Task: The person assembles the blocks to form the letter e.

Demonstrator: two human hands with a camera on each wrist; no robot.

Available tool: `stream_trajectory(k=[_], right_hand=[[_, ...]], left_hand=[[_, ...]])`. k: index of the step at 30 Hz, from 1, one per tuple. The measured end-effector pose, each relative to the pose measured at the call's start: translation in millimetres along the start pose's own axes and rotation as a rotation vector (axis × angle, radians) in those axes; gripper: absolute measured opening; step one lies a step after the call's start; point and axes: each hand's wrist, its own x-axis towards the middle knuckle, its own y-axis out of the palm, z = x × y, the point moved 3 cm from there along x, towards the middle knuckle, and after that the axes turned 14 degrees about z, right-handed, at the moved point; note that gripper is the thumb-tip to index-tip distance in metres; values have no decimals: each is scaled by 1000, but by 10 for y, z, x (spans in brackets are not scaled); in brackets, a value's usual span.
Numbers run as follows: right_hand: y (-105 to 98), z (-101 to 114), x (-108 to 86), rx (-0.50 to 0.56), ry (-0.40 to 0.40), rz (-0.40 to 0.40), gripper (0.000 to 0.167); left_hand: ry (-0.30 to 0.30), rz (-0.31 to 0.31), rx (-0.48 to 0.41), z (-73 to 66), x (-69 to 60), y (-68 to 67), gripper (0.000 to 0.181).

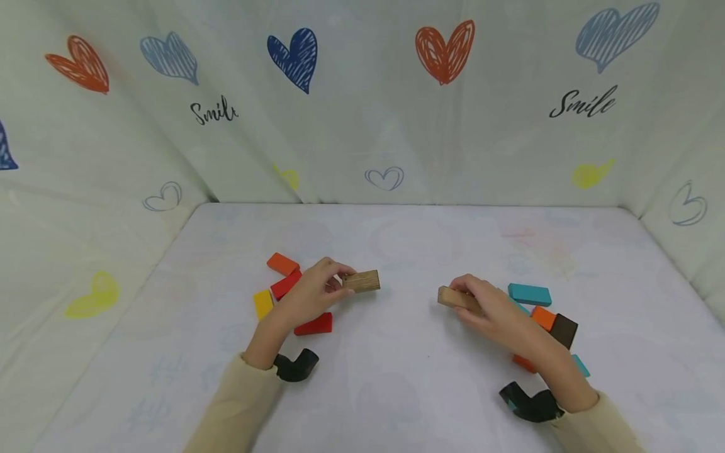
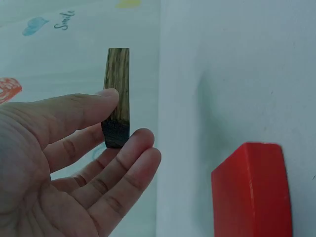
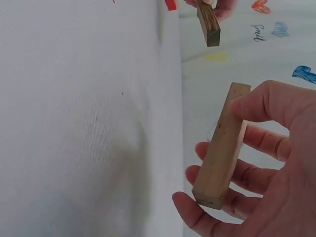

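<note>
Pinched between the thumb and fingers of my left hand (image 1: 320, 286) is a brown wooden block (image 1: 362, 281) with visible grain. The left wrist view shows one end of that block (image 2: 117, 86) darkened. My right hand (image 1: 493, 308) grips a lighter wooden block (image 1: 457, 299), its thumb along one side and fingers around the other, as the right wrist view shows (image 3: 222, 148). Both blocks are held above the white table, apart from each other. A red block (image 1: 314, 324) lies under the left hand, and a teal block (image 1: 529, 294) lies beyond the right wrist.
Orange (image 1: 282, 264), red (image 1: 285, 284) and yellow (image 1: 263, 304) blocks lie around the left forearm. Near the right forearm are a dark brown block (image 1: 564, 330) and an orange block (image 1: 543, 318). A heart-printed curtain (image 1: 362, 126) borders the white table (image 1: 396, 390).
</note>
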Motion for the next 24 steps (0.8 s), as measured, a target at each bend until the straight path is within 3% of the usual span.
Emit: stream_trajectory(k=[5,14,19,24], right_hand=[[93,15,150,28,34,-2,28],[241,35,369,70,41,3,27],[252,51,466,40,57,-39,29],[269,51,511,3,150,-62,31]], left_hand=[[-16,-3,-9,-25,5,102,33],[-114,-33,-10,-53,102,293,31],[-118,-41,6,-51,199,336,27],[-101,-13,29,4,310,407,24]])
